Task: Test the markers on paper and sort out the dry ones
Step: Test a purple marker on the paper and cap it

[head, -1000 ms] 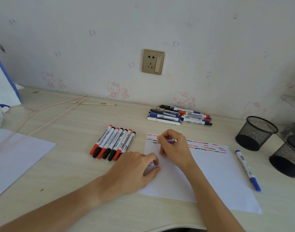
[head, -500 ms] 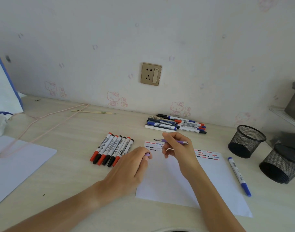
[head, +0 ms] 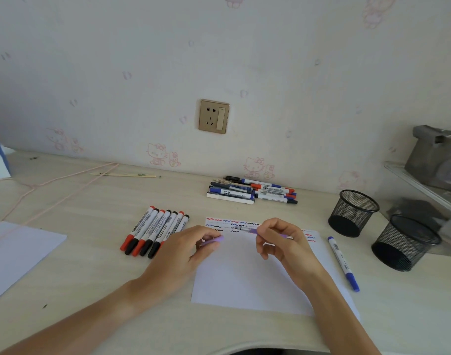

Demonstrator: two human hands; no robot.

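My right hand [head: 280, 242] pinches a thin purple pen [head: 252, 230] lying sideways, tip pointing left, just above the white test paper [head: 245, 285]. My left hand [head: 183, 254] grips the purple cap [head: 214, 240] at the paper's left edge, a short gap from the pen tip. Red, blue and black squiggles [head: 227, 222] run along the paper's top. A row of several red- and black-capped markers [head: 155, 230] lies left of the paper. A pile of mixed markers [head: 252, 192] lies by the wall. A single blue marker [head: 343, 262] lies right of the paper.
Two black mesh pen cups [head: 352, 212] [head: 405, 242] stand at the right, both looking empty. A second white sheet [head: 16, 254] lies at the left, with a pink cord [head: 52, 185] and a wooden stick [head: 122, 175] behind it. A clear shelf [head: 424, 185] juts in at the far right.
My right hand lifted the purple pen off the paper and turned it sideways. My left hand rose from the paper with the cap and came closer to the pen tip.
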